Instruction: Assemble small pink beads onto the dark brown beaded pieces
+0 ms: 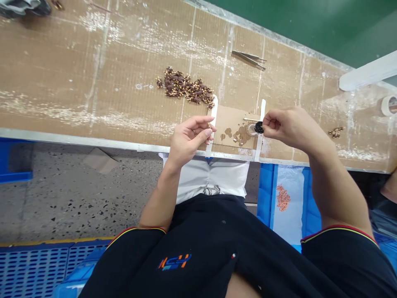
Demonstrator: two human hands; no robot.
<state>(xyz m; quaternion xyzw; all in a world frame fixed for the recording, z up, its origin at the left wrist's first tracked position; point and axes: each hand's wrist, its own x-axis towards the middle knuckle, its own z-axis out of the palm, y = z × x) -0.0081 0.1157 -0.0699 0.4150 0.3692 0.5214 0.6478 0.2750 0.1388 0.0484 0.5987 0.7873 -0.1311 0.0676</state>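
My left hand [194, 133] is over the table's front edge, with thumb and fingers closed on a small brass-coloured part [210, 126], mostly hidden by the fingertips. My right hand [281, 125] is closed in a pinch, fingertips against the right edge of a small clear pot with a black round top [258, 127]. Whatever may be between those fingertips is hidden. Behind the pot lies a cotton swab [252, 119]. Wet brown spots mark a cardboard piece [231, 118] between two white strips. Beyond my left hand is a pile of small brown and brass-coloured parts [187, 87].
Tweezers [249, 59] lie farther back on the cardboard-covered table [130, 54]. A few brass-coloured parts [336, 132] and a tape roll [388, 106] are to the right. Below the edge, a blue bin [267, 192] holds copper-coloured bits [283, 198]. Another person's arm [390, 188] shows at far right.
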